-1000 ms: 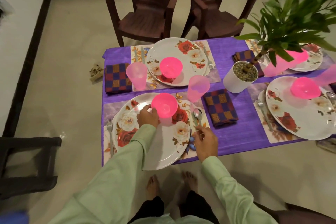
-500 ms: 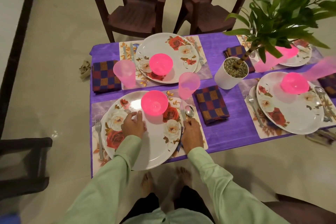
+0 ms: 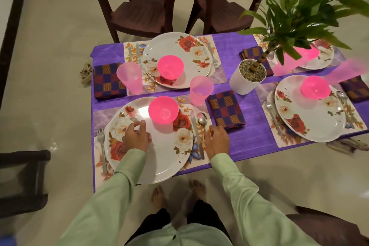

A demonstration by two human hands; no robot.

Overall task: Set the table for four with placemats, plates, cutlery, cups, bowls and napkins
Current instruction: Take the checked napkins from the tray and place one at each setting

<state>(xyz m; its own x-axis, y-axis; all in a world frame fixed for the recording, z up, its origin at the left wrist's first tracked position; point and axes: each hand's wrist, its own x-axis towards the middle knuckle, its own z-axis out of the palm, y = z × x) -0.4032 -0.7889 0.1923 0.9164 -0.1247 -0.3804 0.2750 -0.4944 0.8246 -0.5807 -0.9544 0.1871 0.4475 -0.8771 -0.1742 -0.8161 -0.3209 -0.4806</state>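
The knife and spoon lie side by side on the placemat, just right of the near floral plate. Their long axes run from us toward the far side of the surface, with the knife tip and spoon bowl pointing away. Our right hand sits just beside the spoon's handle with its fingers tucked under, so we cannot tell whether they pinch it, while our left hand hovers over the plate, loosely curled round nothing. All four places look laid, so we judge this to be the finishing touch, and the next move calls for a light nudge to square the spoon with the knife without jogging the cup.
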